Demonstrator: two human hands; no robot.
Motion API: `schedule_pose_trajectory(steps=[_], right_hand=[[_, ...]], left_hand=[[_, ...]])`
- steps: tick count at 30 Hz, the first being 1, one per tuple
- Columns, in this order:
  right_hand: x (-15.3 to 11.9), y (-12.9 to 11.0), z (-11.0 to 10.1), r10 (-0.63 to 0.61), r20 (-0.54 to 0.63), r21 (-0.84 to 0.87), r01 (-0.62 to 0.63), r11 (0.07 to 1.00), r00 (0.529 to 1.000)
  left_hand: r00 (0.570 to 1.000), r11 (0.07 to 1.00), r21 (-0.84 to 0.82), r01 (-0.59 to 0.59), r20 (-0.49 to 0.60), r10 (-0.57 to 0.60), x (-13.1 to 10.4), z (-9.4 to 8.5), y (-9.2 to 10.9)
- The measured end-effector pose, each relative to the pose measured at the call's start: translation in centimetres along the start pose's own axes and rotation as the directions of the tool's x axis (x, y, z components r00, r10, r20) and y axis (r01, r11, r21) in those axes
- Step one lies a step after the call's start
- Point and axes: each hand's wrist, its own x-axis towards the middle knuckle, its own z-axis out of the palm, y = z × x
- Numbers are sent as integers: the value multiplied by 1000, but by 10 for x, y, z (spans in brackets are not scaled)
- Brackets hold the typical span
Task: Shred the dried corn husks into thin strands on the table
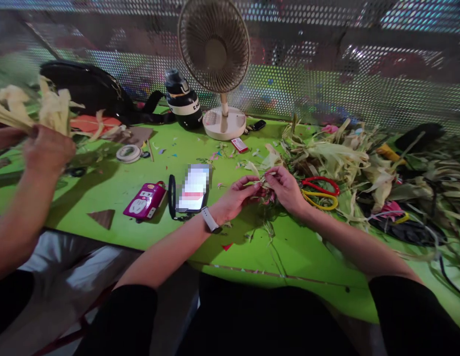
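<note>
Near the middle of the green table (230,247), my left hand (239,198) pinches a pale piece of corn husk (264,182), its fingers bent together. On the right side of the same piece, my right hand (287,188) has thumb and fingertips closed, touching my left fingertips. Part of the husk is hidden by my fingers. Thin green strands hang below both hands onto the table. Red-handled scissors (328,179) and a yellow handle loop (328,206) lie just right of my right hand. A lit phone (194,188) rests left of my left hand.
A fan (224,123) and a black bottle (185,106) stand at the back. A purple power socket (145,201) and tape roll (128,153) lie left. A heap of husks (337,153) covers the right. At far left, another person's hand (48,148) holds husks.
</note>
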Motion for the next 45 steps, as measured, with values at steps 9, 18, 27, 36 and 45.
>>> schedule_pose_trajectory(steps=[9,18,27,36,45], right_hand=[[13,-10,-8,-111,-66,-15,110,994,992],[24,-3,-21,-145,-104,-1,146,989,984],[22,12,-16,71,-55,-133,-78,988,996],[-12,29,5,49,-223,-52,-62,997,973],[-33,33,1,98,-164,-130,-120,984,982]], left_hand=[[989,979,143,-145,-19,149,12,19,26],[969,964,156,-215,-87,230,40,31,10],[984,988,105,-112,-128,125,42,5,-12],[986,979,161,-126,-91,142,26,3,-27],[994,974,221,-50,-85,70,13,6,-25]])
